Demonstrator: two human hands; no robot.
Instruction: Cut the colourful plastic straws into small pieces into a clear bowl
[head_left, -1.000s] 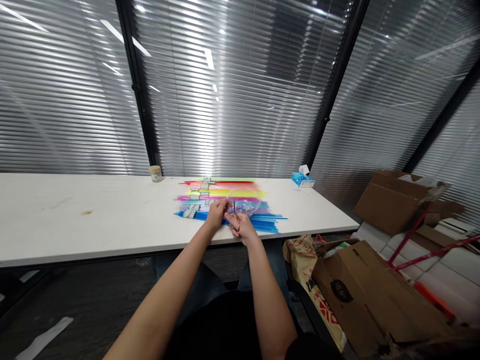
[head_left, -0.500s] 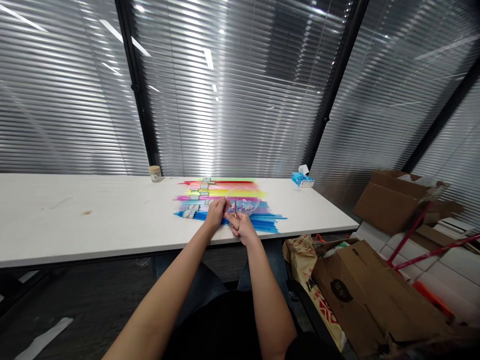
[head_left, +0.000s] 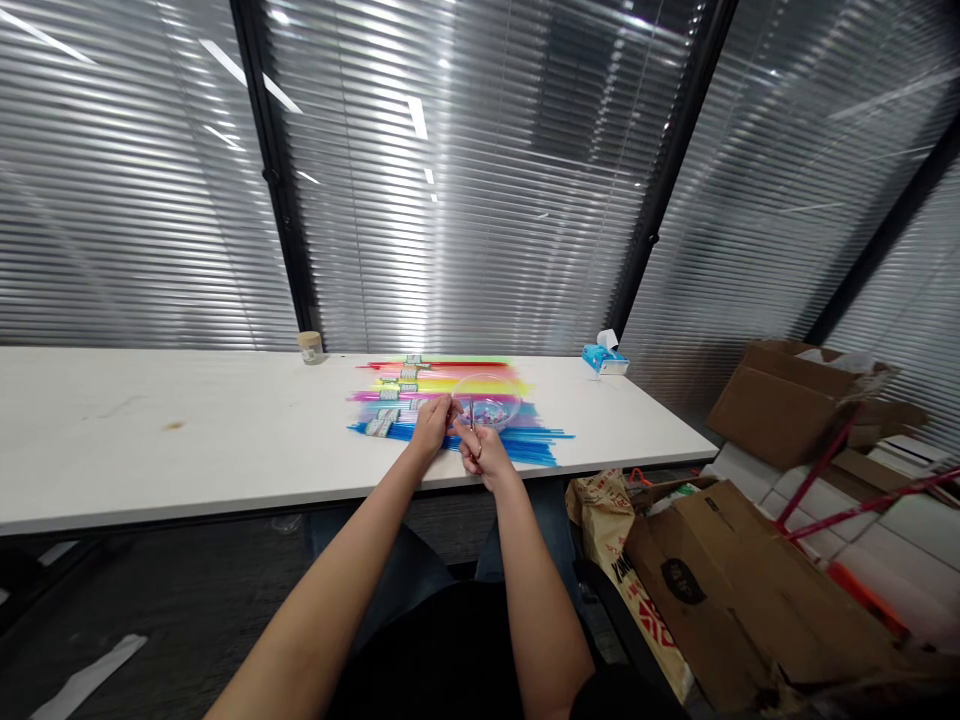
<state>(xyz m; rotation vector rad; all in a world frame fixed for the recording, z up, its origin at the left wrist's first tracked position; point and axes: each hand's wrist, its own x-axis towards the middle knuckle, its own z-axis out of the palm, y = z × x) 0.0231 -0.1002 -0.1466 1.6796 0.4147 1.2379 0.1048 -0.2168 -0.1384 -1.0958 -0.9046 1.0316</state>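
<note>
My right hand (head_left: 484, 453) is closed around the handles of a pair of scissors (head_left: 472, 412), whose blades point away from me. Close on its left, my left hand (head_left: 435, 422) is pinched; whatever sits between its fingertips is too small to make out. Just past both hands stands a clear round bowl (head_left: 517, 402) with small colourful bits (head_left: 491, 412) in it. Under and around the bowl lie bundles of thin straws or sticks, among them a blue bundle (head_left: 536, 446), a yellow bundle (head_left: 450, 385) and a red bundle (head_left: 480, 364), with printed paper bands (head_left: 382, 423) near their left ends.
The white table (head_left: 247, 440) runs along blinds. A lidded jar (head_left: 310, 347) stands at its back edge, and a blue tissue pack (head_left: 604, 357) lies at the back right. Cardboard boxes (head_left: 750, 580) and a paper sack (head_left: 622, 560) crowd the floor on the right.
The fingers of my right hand have shifted slightly on the scissors, with the thumb a little higher. My left hand stays almost where it was.
</note>
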